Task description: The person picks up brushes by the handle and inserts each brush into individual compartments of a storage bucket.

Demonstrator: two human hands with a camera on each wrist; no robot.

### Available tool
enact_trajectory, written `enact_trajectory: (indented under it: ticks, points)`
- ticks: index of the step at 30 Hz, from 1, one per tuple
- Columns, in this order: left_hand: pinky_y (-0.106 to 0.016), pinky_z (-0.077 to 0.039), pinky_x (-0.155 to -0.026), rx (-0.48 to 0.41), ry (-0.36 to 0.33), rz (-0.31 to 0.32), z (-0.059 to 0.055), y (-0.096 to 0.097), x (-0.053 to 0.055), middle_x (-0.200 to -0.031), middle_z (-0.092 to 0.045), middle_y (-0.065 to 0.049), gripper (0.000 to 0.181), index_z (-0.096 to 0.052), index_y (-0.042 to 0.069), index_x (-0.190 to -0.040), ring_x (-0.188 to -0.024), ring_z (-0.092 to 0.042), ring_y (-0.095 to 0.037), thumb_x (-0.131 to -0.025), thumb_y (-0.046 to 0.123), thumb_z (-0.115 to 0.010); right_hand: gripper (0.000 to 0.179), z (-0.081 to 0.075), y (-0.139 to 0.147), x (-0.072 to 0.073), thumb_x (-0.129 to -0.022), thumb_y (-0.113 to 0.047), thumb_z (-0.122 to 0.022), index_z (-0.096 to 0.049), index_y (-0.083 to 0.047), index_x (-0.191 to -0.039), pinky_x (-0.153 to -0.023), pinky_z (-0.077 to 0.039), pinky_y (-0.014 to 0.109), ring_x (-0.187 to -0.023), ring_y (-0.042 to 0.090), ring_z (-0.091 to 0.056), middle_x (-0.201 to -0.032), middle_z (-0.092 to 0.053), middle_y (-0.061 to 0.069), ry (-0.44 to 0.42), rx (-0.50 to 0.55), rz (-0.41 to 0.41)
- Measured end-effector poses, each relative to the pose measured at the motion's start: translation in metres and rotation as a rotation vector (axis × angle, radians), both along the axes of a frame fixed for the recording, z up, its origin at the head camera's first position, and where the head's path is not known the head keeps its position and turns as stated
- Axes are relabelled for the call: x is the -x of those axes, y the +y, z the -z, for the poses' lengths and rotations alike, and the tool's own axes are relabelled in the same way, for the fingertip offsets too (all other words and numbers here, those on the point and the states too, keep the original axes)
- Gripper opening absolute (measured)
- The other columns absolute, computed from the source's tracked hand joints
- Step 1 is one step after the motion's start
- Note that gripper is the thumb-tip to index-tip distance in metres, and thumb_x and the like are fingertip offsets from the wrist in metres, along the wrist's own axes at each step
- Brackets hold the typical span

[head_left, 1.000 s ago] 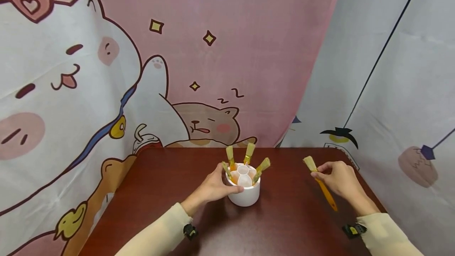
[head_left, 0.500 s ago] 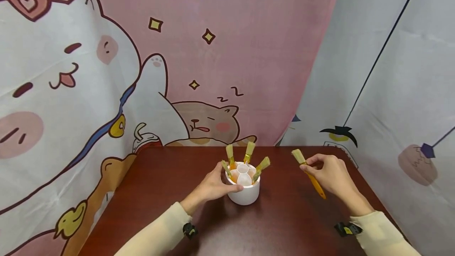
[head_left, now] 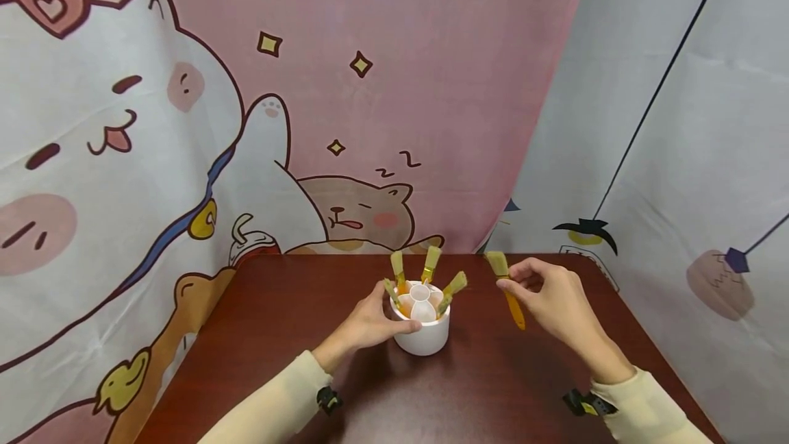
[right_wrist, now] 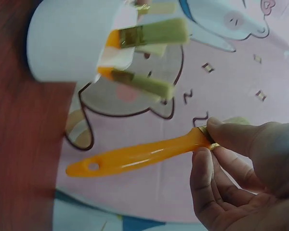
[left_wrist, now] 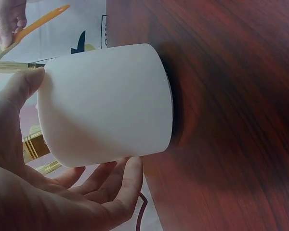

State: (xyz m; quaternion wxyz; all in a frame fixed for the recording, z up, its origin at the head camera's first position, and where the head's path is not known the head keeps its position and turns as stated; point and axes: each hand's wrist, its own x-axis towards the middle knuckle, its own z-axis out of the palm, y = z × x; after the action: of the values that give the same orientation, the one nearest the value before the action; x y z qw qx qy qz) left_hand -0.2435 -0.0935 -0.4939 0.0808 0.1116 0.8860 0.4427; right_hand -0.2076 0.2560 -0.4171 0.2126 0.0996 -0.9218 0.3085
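Observation:
A white round holder [head_left: 422,341] with petal-shaped compartments stands upright on the table, several brushes in it, bristles up. My left hand [head_left: 368,321] grips its left side, the thumb on the near rim and the fingers round the far side; the left wrist view shows the thumb [left_wrist: 29,82] on the rim. To the right, my right hand [head_left: 555,300] pinches a paintbrush [head_left: 514,310] near its metal collar, above the table and apart from the holder. Its bristles point up, and its orange handle [right_wrist: 135,156], with a hole near the end, hangs down.
The dark red-brown table [head_left: 277,334] extends around the holder. Behind it hangs a pink cloth [head_left: 456,88] printed with cartoon cats, and a pale cloth [head_left: 666,156] covers the right side. Brushes [head_left: 430,264] stick up above the holder's rim.
My right hand has carried the paintbrush leftward, nearer the holder, and the brush has turned more upright. The left hand and the holder have stayed in place.

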Motion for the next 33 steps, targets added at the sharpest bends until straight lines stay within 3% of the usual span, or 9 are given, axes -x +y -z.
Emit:
enact_trajectory:
  ticks: [11,21,33]
  points:
    - [-0.048,-0.056,-0.098,0.006,-0.002,-0.006,0.0,0.001,-0.002,-0.128,-0.068,-0.007,0.1,-0.045,0.016,-0.148,-0.117,-0.066,-0.026,-0.074,0.062,-0.093,0.02,-0.019,-0.031,-0.013,-0.088,-0.033,-0.09,-0.076,-0.025,-0.099,-0.063,-0.057,0.024,-0.072,0.004,-0.071,-0.084,-0.076,-0.012,-0.008,0.061,-0.094]
    - [-0.047,-0.056,-0.097,0.011,0.004,-0.011,-0.002,0.002,-0.001,-0.127,-0.068,-0.007,0.1,-0.045,0.016,-0.148,-0.114,-0.066,-0.023,-0.073,0.063,-0.093,0.021,-0.033,-0.06,-0.027,-0.087,-0.025,-0.092,-0.075,-0.03,-0.097,-0.066,-0.06,0.023,-0.071,0.004,-0.07,-0.083,-0.074,-0.018,0.052,0.166,-0.257]
    - [-0.052,-0.058,-0.101,0.003,-0.005,-0.009,-0.003,0.002,-0.003,-0.137,-0.067,-0.009,0.104,-0.044,0.018,-0.155,-0.122,-0.066,-0.027,-0.075,0.062,-0.092,0.021,-0.028,-0.101,-0.03,-0.088,-0.018,-0.09,-0.075,-0.026,-0.099,-0.062,-0.06,0.024,-0.068,0.004,-0.071,-0.083,-0.074,-0.014,0.097,0.237,-0.442]
